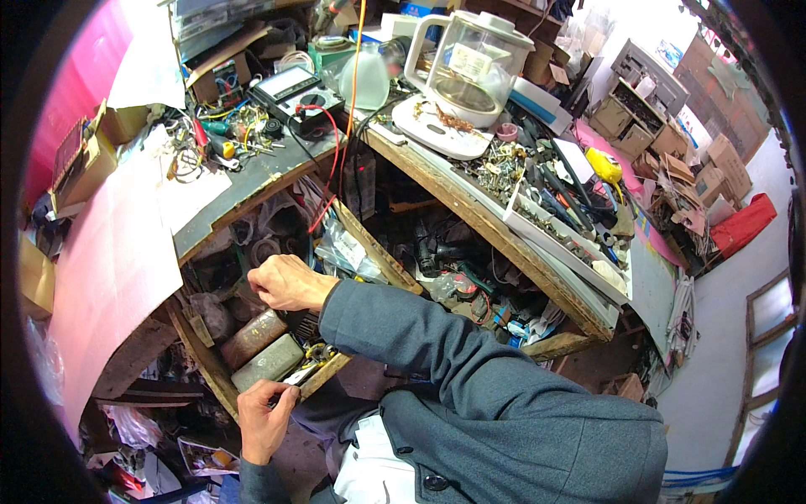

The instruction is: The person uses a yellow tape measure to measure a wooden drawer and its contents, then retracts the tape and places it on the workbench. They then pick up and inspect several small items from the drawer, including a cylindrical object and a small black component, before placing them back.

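Observation:
My left hand point(262, 417) is at the near edge of an open wooden drawer point(204, 363), its thumb and fingers closed on that edge. Over the drawer's contents hangs my right hand point(290, 281), reached across with its fingers curled down. Whatever those fingers hold, if anything, is hidden. Below it lie a rusty brown metal block point(253, 338) and a grey-green block point(267, 364), side by side. A clear plastic bag point(344, 249) rests farther back among other small parts.
A second open drawer point(567, 346) full of cables and parts is to the right. On the bench stand a multimeter point(295, 97) with a red lead, a glass kettle point(474, 71) on a white base, and a white tray point(550, 231) of screws and tools. Pink sheeting point(109, 277) covers the left.

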Demonstrator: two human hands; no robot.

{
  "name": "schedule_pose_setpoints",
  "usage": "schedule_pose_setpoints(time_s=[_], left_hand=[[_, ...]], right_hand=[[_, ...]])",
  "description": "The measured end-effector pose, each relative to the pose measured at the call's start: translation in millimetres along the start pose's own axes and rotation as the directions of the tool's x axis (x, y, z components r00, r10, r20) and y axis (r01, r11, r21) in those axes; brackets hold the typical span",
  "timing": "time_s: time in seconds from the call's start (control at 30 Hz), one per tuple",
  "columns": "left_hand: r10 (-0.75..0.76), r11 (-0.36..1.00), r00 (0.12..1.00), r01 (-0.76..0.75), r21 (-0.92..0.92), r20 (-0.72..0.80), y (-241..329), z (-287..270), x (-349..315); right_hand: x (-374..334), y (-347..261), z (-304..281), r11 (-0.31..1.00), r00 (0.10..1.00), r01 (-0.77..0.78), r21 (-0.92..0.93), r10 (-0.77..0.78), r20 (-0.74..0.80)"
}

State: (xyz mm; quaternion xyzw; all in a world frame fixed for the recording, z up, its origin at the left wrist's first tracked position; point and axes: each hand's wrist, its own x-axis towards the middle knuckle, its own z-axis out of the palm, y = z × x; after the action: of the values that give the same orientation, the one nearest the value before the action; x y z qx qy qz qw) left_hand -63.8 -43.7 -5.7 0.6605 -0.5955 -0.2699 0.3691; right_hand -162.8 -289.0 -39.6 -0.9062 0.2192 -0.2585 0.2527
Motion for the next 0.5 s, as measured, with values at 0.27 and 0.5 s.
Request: schedule_pose_setpoints(time_s=[0.27, 0.5], left_hand=[[0.002, 1.0, 1.0, -0.002, -0.004, 0.001, -1.4, 0.0, -0.1], [0.005, 1.0, 1.0, -0.005, -0.021, -0.008, -1.2, 1.0, -0.3]], right_hand=[[-0.3, 0.4, 0.2, 1.0, 1.0, -0.002, -0.008, 0.002, 0.006], [0.2, 2.1, 1.4, 1.0, 1.0, 0.005, -0.004, -0.005, 0.001]])
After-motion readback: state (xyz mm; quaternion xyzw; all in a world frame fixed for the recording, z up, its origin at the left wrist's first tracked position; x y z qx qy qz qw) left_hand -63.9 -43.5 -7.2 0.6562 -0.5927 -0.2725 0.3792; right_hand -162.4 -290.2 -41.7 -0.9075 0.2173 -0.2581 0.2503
